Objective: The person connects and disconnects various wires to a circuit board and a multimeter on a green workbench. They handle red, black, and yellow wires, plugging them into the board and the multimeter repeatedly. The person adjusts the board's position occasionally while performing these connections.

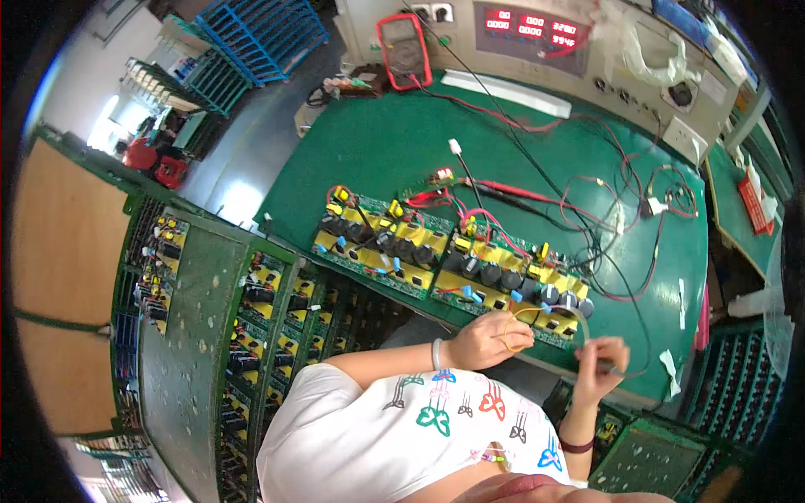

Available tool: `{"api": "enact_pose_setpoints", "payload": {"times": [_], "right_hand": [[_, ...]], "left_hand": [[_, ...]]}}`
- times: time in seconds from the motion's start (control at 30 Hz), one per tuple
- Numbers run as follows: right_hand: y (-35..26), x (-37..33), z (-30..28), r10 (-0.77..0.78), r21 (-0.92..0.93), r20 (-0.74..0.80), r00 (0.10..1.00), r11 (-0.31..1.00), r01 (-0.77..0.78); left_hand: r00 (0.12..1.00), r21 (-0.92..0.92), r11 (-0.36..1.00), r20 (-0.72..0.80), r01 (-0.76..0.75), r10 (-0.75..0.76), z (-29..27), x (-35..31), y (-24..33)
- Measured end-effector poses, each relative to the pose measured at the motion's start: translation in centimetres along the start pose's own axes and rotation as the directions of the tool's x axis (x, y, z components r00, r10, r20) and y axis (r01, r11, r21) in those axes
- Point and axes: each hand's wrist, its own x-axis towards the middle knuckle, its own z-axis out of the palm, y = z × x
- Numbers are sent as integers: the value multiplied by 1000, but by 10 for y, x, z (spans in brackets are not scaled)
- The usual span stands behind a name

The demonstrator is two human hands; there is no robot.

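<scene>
Two green circuit boards lie end to end along the near edge of the bench, the left board (381, 243) and the right board (495, 272), both crowded with black capacitors and yellow-wrapped parts. My left hand (489, 341) is closed at the front edge of the right board, its fingers on a thin yellow wire (524, 311) that loops up from that board. Past the board's right end, my right hand (602, 362) is closed and slightly blurred. A pale curved lead (581, 321) runs to its fingers, and a black cable trails off beside it. What it grips is partly hidden.
A red-framed multimeter (404, 52) leans against a panel with a red digital display (530, 29). Red and black test leads (511, 191) cross the green bench (352, 138). Racks of similar boards (251, 352) stand to the left. A person in red (141, 154) is far off.
</scene>
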Motion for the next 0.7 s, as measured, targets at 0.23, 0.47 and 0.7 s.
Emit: {"api": "enact_pose_setpoints", "payload": {"times": [0.23,0.47,0.7], "right_hand": [[6,111,-16,269,212,218,938,925,-314],[36,155,5,283,207,416,864,896,-393],[39,143,0,261,110,584,769,913,-393]], "left_hand": [[1000,60,998,-16,-7,8,-5,10,3],[1000,62,998,-4,-24,24,-2,12,-1],[995,89,991,21,-95,94,-3,9,-8]]}}
